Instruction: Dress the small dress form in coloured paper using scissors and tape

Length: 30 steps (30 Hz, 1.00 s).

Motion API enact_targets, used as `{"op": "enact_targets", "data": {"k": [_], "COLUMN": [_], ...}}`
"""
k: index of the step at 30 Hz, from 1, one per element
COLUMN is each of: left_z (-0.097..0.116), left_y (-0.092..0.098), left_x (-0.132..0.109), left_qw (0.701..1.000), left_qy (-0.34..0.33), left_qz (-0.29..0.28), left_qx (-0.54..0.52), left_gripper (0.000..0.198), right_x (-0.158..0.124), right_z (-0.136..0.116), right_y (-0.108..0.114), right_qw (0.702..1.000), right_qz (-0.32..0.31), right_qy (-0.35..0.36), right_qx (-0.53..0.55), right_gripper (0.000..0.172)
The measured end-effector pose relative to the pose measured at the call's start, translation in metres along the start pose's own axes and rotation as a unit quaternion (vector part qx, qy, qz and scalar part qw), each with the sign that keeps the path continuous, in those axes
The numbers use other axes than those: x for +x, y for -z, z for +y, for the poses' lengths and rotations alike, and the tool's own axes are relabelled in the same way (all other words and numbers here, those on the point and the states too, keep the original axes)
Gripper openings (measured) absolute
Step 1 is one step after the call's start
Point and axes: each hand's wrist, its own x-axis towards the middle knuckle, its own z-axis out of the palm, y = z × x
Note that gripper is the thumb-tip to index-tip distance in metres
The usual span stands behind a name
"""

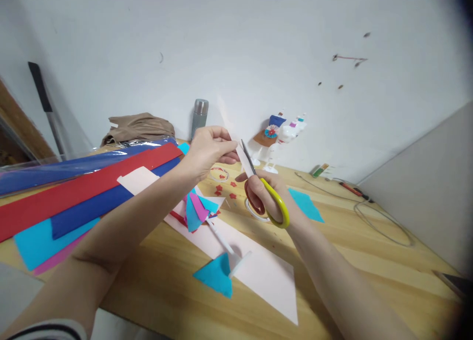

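My left hand is raised above the table, its thumb and fingers pinched on a narrow pale pink paper strip. In my right hand is a pair of scissors with yellow and red handles, fingers wrapped in the loops. The dark blades lie along the strip's edge; whether they are parted I cannot tell. Below the hands, a white stick bears blue and magenta paper pieces. It rests on a large pale pink sheet, beside a blue paper triangle.
Red, blue and magenta sheets are layered on the left. Behind them are a brown cloth and a thermos. Small red paper flowers, a tape roll, paper-decorated figures, a blue piece and a cable lie or stand around.
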Motion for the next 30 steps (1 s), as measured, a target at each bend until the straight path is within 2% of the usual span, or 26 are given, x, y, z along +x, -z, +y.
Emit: {"op": "enact_targets", "data": {"k": [6,11,21,30], "left_z": [0.001,0.000,-0.004,-0.013], "left_y": [-0.002,-0.006,-0.013,-0.014], "left_x": [-0.004,-0.005,-0.008,-0.008], "left_qw": [0.999,0.999,0.997,0.997], "left_qy": [-0.022,-0.007,-0.007,-0.019], "left_qz": [0.000,-0.021,-0.021,-0.025], "left_qx": [0.025,0.038,0.068,0.072], "left_gripper": [0.016,0.013,0.021,0.023], "right_x": [0.001,0.003,0.002,0.004], "right_z": [-0.004,0.000,0.001,0.002], "right_y": [0.002,0.003,0.005,0.006], "right_qw": [1.000,1.000,1.000,1.000], "right_qz": [-0.023,-0.024,-0.022,-0.018], "right_qy": [-0.006,0.004,0.005,0.015], "right_qx": [0.019,0.019,0.022,-0.017], "right_gripper": [0.067,0.069,0.056,0.061]}}
